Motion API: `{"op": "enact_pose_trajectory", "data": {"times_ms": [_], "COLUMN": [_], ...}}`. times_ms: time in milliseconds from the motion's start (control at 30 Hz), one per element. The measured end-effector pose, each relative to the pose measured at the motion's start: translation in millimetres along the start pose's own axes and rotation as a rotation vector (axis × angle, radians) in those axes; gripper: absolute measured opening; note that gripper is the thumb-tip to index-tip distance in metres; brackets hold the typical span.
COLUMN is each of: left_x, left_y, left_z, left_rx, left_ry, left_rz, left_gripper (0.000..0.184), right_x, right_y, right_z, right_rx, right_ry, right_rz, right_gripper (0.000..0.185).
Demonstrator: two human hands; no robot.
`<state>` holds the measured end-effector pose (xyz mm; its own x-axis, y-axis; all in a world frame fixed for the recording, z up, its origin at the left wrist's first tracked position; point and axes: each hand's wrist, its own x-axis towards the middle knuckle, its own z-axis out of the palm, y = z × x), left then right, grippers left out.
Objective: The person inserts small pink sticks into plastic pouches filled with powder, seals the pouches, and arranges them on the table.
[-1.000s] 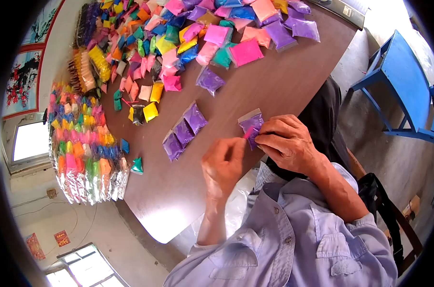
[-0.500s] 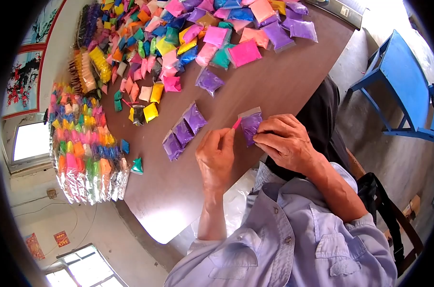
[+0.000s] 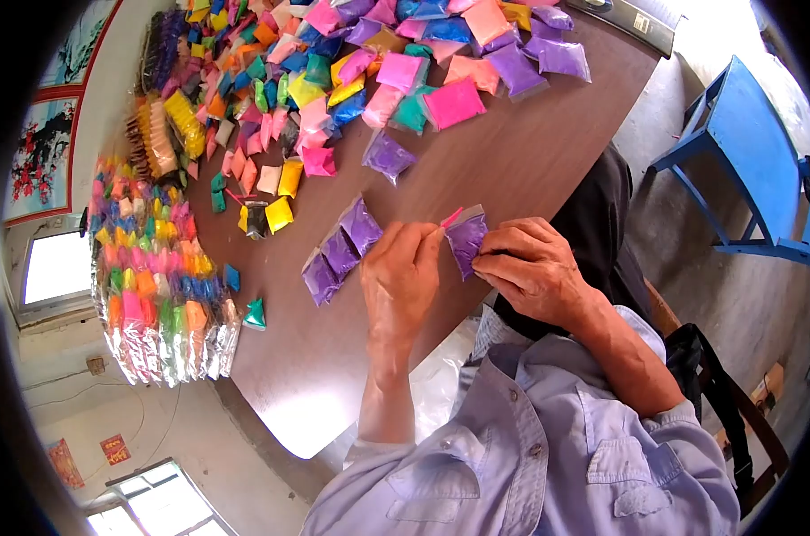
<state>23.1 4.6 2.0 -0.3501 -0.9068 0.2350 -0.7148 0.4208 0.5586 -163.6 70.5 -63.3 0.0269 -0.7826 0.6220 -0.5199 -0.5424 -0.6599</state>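
Observation:
My right hand [image 3: 534,263] pinches the right edge of a purple packet [image 3: 466,239] with a clear top strip, held over the table's front edge. In the fingertips of my left hand [image 3: 402,272] is a thin pink strip [image 3: 452,217], whose far end lies at the packet's top. Just left of that hand, a joined row of three purple packets [image 3: 340,251] lies on the brown table [image 3: 333,357]. Farther back lies a single purple packet [image 3: 388,158].
A large pile of coloured packets [image 3: 405,71] covers the back of the table. Clear bags of packets [image 3: 146,268] stand at the left edge. A small green packet [image 3: 255,314] lies near them. A blue stool [image 3: 749,152] stands on the floor at the right.
My left hand first drew back left from the packet with the pink strip, then moved up to the packet's top. The strip has shifted from the packet's front to its top edge.

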Motion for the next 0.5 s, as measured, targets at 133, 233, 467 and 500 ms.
{"op": "enact_pose_trajectory", "data": {"times_ms": [133,233,467,500], "left_x": [1.9,8.1,25.9,25.0], "left_y": [21.1,20.1,11.6,14.8], "left_z": [-2.9,-0.4,3.1,-0.6], "left_rx": [-0.014,0.020,0.047,0.038], "left_ry": [-0.084,-0.109,-0.103,-0.118], "left_rz": [0.119,0.109,0.124,0.094], "left_gripper": [0.008,0.007,0.007,0.007], "right_x": [0.2,1.7,-0.9,-0.7], "right_y": [-0.7,-0.8,1.0,0.8], "right_z": [0.3,0.3,0.7,0.3], "right_rx": [0.007,0.009,0.002,0.000], "right_ry": [0.005,0.010,0.014,0.016], "right_rz": [-0.003,-0.008,-0.014,-0.011], "right_gripper": [0.019,0.019,0.020,0.020]}}
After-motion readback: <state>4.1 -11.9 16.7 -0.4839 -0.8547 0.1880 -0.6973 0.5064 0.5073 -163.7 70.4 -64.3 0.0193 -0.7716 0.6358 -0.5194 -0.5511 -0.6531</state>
